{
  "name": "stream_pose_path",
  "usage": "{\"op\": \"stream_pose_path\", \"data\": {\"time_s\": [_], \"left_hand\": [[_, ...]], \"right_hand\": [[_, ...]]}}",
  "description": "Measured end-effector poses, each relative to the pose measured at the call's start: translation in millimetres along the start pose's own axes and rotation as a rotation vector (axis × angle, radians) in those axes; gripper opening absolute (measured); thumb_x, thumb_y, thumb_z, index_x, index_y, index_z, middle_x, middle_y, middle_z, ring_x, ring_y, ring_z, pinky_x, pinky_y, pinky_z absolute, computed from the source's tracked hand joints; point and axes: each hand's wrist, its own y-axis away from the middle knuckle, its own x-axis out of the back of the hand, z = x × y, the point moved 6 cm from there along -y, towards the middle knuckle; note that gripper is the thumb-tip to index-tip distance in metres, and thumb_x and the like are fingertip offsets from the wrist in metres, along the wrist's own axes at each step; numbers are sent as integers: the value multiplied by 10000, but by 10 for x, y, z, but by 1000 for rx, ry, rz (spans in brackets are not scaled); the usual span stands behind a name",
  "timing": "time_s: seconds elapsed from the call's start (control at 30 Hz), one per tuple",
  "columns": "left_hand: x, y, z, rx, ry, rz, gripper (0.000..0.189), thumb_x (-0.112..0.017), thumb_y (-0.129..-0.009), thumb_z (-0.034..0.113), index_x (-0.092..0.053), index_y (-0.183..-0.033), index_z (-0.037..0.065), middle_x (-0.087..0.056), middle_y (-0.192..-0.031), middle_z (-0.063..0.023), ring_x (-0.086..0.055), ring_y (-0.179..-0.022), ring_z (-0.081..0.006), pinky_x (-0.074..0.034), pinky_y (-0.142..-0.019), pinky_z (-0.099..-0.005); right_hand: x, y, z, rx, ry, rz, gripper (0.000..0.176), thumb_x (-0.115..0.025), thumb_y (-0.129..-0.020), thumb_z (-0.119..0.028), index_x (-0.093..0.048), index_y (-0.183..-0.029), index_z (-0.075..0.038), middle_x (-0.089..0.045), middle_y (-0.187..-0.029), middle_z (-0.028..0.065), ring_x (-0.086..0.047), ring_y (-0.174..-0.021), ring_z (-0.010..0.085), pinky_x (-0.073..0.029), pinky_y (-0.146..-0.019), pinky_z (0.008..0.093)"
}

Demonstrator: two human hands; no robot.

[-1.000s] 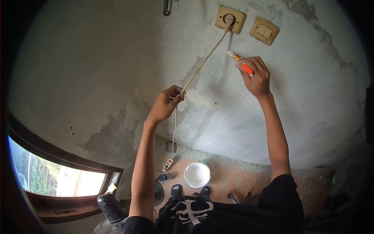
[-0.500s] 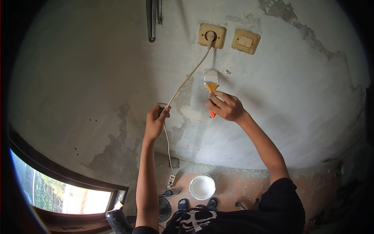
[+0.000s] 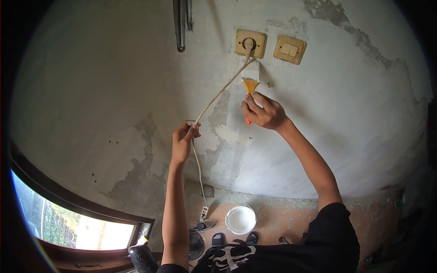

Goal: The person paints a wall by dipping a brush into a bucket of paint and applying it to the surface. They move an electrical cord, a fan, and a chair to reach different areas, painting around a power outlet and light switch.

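- Gripping a paintbrush (image 3: 251, 81) by its orange handle, the person's right hand (image 3: 265, 113) pressed the white-loaded bristles against the grey wall (image 3: 346, 118) just below a yellowed socket (image 3: 250, 43), with fingers and thumb clenched round the handle and its red tip showing under the palm
- The brush stood nearly upright, bristles up, just beside the cord (image 3: 219, 93) where it left the plug
- The left hand (image 3: 184, 135), lower and to the left, grasped that pale cord between thumb and curled fingers and held it out to the left of the brush
- The cord ran taut from the plug down and left to the hand, then hung down to a power strip (image 3: 204, 212) on the floor
- A double light switch (image 3: 289, 48) sat just right of the socket, apart from the brush
- Patches of darker, flaked plaster marked the wall below the left hand and along its upper right
- On the reddish floor stood a round bucket (image 3: 240, 219) of white paint, just right of the power strip, with dark sandals (image 3: 218, 238) nearer the camera
- A dark-framed window (image 3: 77, 223) showed daylight at lower left, and a metal bracket (image 3: 180, 25) hung on the wall at the top, left of the socket
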Motion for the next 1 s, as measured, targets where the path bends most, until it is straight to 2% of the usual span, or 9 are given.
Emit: {"op": "stream_pose_path", "data": {"time_s": [0.3,0.4,0.67,0.8,0.87,1.0], "left_hand": [[-42,21,-12,35,243,-46,138,-523,-917,135,-592,-902,16,-522,-742,4,-493,-718,-96,-396,-713,-256],[-61,36,13,34,300,-55,131,-520,-913,129,-587,-895,17,-506,-747,3,-474,-721,-100,-384,-710,-260],[-102,69,103,16,323,-35,159,-498,-914,142,-586,-909,9,-487,-732,-4,-442,-707,-113,-347,-696,-258],[-122,97,146,20,278,-2,170,-508,-919,181,-556,-880,23,-470,-697,-8,-457,-692,-125,-361,-691,-267],[-123,100,157,19,273,-4,173,-511,-919,183,-553,-874,22,-468,-693,-8,-453,-689,-123,-360,-691,-267],[-121,101,176,25,259,2,175,-500,-922,187,-547,-861,30,-443,-678,-1,-447,-685,-121,-356,-683,-268]], "right_hand": [[-180,39,-97,32,-12,-14,36,-616,-752,-63,-606,-783,-79,-605,-799,19,-579,-889,180,-559,-712,232],[-154,110,-66,-1,-66,38,45,-614,-758,-64,-608,-798,-85,-599,-829,7,-580,-908,183,-561,-728,235],[-241,165,-93,109,-129,3,48,-613,-774,-77,-612,-821,-85,-559,-870,-16,-533,-1020,182,-542,-831,236],[-295,149,-31,109,-109,5,27,-612,-777,-74,-602,-802,-79,-553,-864,-18,-532,-1022,181,-544,-820,230],[-347,188,-20,114,-59,-28,86,-633,-770,-97,-615,-852,-116,-577,-900,-18,-570,-994,185,-552,-717,225],[-241,244,-2,85,-43,-41,94,-642,-764,-101,-615,-853,-112,-582,-913,-6,-572,-991,190,-549,-708,217]]}}
